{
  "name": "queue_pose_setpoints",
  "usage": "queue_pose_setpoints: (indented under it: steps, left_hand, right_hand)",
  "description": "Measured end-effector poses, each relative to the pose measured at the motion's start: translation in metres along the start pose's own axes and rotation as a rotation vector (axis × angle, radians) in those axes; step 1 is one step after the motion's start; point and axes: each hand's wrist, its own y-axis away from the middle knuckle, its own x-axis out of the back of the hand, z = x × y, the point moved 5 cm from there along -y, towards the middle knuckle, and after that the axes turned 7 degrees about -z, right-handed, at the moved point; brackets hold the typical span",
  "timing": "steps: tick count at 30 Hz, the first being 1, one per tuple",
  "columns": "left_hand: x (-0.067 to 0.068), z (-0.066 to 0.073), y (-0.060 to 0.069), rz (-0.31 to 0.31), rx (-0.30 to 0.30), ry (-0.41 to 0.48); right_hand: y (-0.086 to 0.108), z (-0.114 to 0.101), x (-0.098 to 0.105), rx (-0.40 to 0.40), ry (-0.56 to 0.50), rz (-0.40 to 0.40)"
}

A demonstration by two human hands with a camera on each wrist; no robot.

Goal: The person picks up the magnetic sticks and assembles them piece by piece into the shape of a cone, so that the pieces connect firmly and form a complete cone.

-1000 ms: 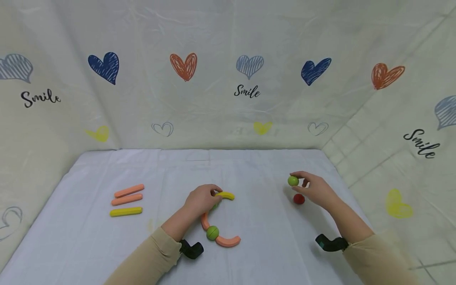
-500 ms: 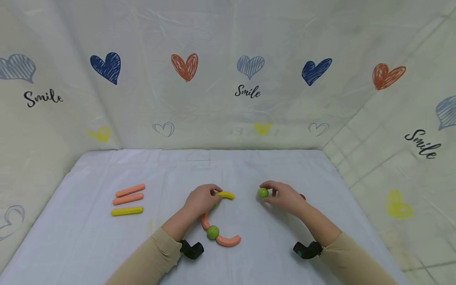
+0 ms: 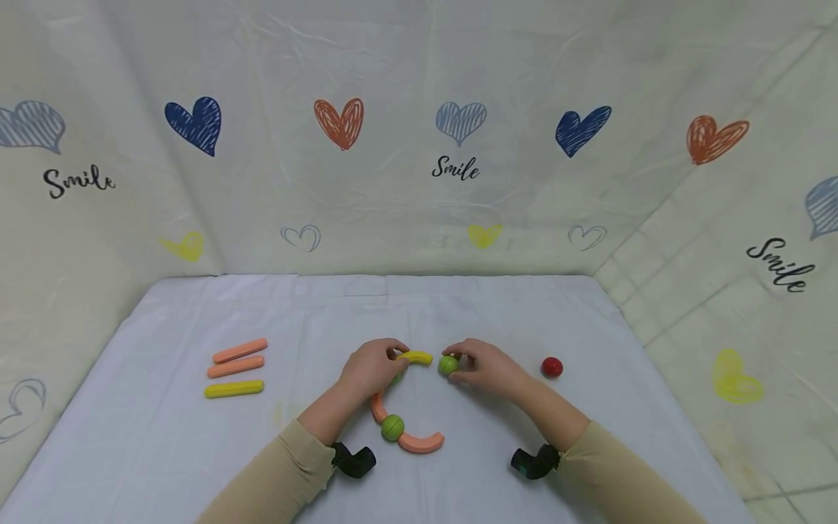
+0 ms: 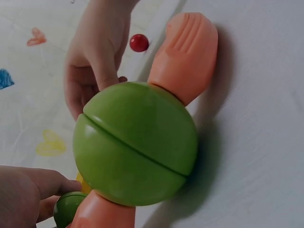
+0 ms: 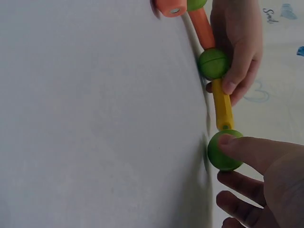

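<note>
My left hand [image 3: 373,366] pinches a yellow curved rod [image 3: 417,357] near its joint with a green ball [image 5: 213,64]. From that ball the chain runs through an orange curved rod [image 3: 377,407], a second green ball [image 3: 392,427] and another orange curved rod [image 3: 421,442]. My right hand [image 3: 487,370] pinches a loose green ball [image 3: 448,364] between thumb and fingers, just right of the yellow rod's free end. The head view shows a small gap there; in the right wrist view they overlap. The left wrist view is largely filled by the second green ball [image 4: 135,142].
Two straight orange rods [image 3: 236,366] and a straight yellow rod [image 3: 233,388] lie to the left on the white tablecloth [image 3: 314,313]. A red ball [image 3: 552,367] sits right of my right hand. Behind the table hangs a heart-printed sheet [image 3: 393,196].
My right hand has carried the green ball leftward from beside the red ball to near the yellow rod's end. My left hand and the chain have stayed in place.
</note>
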Motion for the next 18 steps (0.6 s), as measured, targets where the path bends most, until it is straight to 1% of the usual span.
queue_pose_setpoints:
  steps: [8,14,18]
  left_hand:
    - [-0.0009,-0.0001,-0.0007,0.013,-0.009,-0.012]
    - [-0.0010,0.0005,-0.0001,0.027,-0.014,-0.021]
    - [-0.0010,0.0002,-0.0005,0.031,-0.015,-0.019]
  right_hand:
    - [-0.0045,-0.0047,-0.0055,-0.054,-0.018,0.013]
    - [-0.0074,-0.0080,-0.0074,-0.044,-0.012,0.023]
    - [-0.0082,-0.0092,-0.0044,-0.038,-0.004,0.026]
